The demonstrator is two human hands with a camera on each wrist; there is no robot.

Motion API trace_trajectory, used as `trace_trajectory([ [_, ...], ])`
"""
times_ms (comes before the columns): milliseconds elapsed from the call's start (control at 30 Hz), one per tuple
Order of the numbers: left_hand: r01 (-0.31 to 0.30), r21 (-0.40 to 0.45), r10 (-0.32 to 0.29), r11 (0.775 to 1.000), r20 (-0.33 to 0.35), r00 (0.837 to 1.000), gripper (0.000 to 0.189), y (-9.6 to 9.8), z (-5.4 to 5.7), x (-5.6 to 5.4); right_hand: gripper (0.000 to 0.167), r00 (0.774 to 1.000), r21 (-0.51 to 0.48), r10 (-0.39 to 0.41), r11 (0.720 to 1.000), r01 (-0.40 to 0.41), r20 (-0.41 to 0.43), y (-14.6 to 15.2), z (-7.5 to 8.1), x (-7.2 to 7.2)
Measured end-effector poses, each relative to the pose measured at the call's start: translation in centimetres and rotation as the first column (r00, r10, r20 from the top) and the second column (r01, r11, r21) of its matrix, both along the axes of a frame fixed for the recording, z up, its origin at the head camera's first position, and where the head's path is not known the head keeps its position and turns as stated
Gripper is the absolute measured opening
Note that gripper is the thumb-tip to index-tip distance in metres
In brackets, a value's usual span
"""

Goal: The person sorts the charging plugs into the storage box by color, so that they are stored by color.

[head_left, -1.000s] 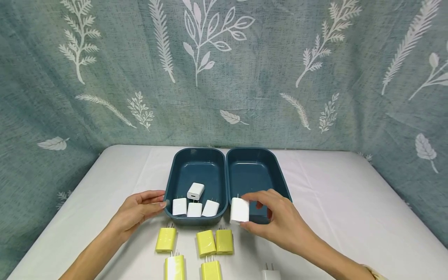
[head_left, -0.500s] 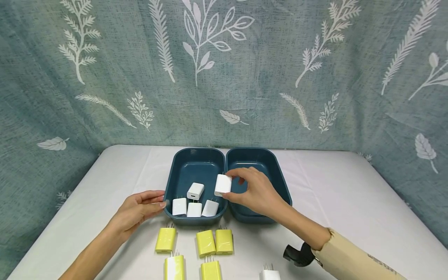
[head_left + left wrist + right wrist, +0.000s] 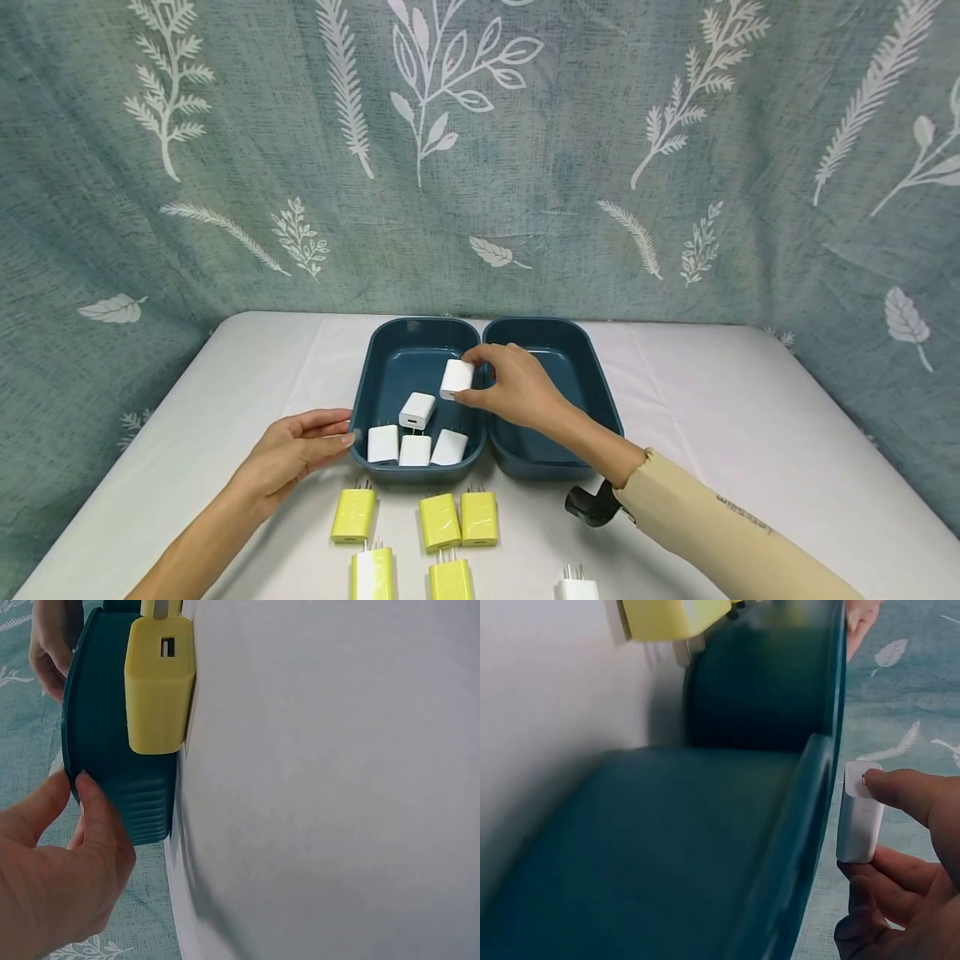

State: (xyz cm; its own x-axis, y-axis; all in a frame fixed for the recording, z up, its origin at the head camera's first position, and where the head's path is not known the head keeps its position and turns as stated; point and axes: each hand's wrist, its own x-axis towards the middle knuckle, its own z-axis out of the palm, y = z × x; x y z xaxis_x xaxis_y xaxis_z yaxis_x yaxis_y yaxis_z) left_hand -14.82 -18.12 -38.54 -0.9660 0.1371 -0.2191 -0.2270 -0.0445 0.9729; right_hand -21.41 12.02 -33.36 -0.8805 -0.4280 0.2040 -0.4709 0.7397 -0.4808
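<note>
In the head view my right hand [image 3: 521,392] pinches a white USB wall charger [image 3: 457,380] between thumb and fingers, above the right side of the left blue tray [image 3: 420,475]. The right wrist view shows the thumb on the port end of that charger and fingertips at its other end. Several other white chargers [image 3: 416,451] lie toward the front of that tray. My left hand [image 3: 300,454] pinches the tray's left rim; the left wrist view shows its thumb and fingers [image 3: 90,795] there.
A second blue tray [image 3: 600,383] stands against the first on its right. Several yellow chargers [image 3: 438,522] lie on the white table in front of the trays. Another white charger [image 3: 577,590] sits at the front edge of view. A patterned curtain [image 3: 480,167] hangs behind.
My right hand has carried the white charger up and to the left, from over the right tray's front left corner to over the left tray. My left hand has stayed on the rim.
</note>
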Motion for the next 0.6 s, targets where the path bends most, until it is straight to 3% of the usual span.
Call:
trace_trajectory([
  [167, -0.003, 0.010, 0.003, 1.000, 0.002, 1.000, 0.059, 0.0, -0.1, 0.1, 0.049, 0.999, 0.039, -0.030, 0.999, 0.028, 0.031, -0.7, -0.6, -0.7],
  [400, -0.008, 0.011, 0.008, 1.000, -0.002, 1.000, 0.058, -0.1, -0.1, 0.0, 0.048, 1.000, 0.068, 0.011, 0.998, -0.012, 0.005, -1.0, -1.4, -1.1],
  [600, -0.008, 0.008, 0.008, 1.000, 0.000, 1.000, 0.058, -0.1, 0.0, -0.1, 0.042, 0.999, 0.069, 0.016, 0.997, -0.018, 0.032, -1.1, -1.8, -1.2],
])
